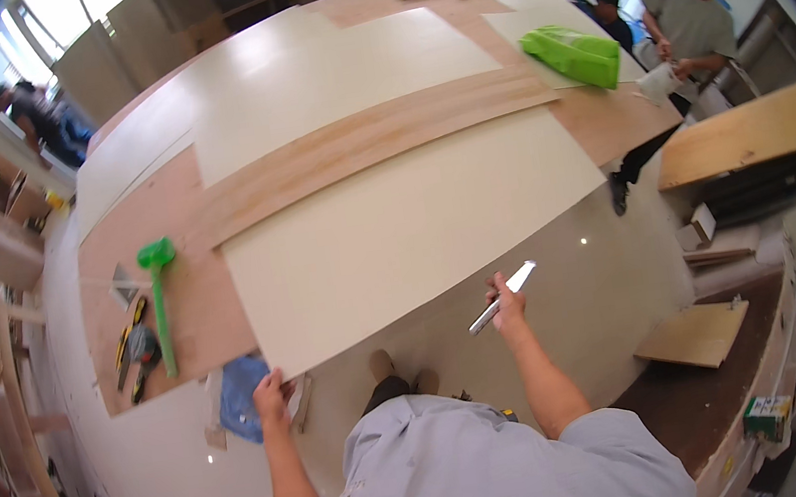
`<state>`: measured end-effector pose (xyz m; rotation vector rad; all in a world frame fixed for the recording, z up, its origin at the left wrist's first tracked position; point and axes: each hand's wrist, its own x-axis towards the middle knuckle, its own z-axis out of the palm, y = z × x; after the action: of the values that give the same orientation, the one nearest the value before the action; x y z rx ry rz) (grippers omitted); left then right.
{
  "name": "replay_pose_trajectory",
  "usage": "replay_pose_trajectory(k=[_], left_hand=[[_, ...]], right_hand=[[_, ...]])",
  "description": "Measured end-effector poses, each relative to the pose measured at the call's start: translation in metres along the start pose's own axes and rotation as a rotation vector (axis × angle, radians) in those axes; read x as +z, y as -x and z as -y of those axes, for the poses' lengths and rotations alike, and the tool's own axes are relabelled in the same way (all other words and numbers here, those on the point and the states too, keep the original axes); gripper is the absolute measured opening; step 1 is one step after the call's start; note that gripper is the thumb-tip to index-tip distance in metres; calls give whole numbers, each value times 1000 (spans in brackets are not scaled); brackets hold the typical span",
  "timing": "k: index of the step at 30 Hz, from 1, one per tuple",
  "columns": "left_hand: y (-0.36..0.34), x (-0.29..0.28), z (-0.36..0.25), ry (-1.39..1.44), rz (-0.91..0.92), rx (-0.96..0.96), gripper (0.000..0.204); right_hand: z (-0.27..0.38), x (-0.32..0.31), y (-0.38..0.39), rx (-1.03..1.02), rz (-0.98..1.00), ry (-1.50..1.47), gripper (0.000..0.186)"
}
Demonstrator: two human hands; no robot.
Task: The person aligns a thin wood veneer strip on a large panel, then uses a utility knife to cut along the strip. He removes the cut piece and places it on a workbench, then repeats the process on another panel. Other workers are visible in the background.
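Note:
At the near left corner of a cream-white sheet (395, 229), my left hand (273, 396) is closed, with thumb and fingers pinching the edge. My right hand (508, 306) is wrapped round a slim silver tool that looks like a utility knife (523, 277). It is held off the sheet's near edge, over the floor, its wider bright end pointing away and to the right. A plywood strip (383, 135) lies across the far side of this sheet. Beyond the strip, more white sheets (335, 76) are spread on the table.
A green mallet (157, 270), a tape measure (141, 345) and pliers-like tools lie on the table's left. A green bag (574, 56) lies at the far right. Two people (690, 19) are beyond it; another person (44, 119) is at far left. A blue bag (243, 400) is below my left side.

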<state>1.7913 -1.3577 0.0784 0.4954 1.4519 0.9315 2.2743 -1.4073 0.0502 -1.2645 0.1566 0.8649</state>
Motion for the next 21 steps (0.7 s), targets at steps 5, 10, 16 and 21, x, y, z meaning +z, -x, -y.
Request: replay_pose_trajectory(k=[5, 10, 16, 21], left_hand=[[-10, -21, -12, -111, 189, -164, 19], [-7, -13, -20, -182, 162, -271, 18], [9, -13, -31, -133, 213, -248, 18], [40, 4, -20, -143, 242, -247, 24]], right_hand=[[-17, 24, 22, 60, 132, 49, 30], [-38, 61, 49, 196, 70, -6, 29], [-56, 69, 50, 156, 117, 67, 28], [-28, 55, 58, -3, 186, 32, 25]])
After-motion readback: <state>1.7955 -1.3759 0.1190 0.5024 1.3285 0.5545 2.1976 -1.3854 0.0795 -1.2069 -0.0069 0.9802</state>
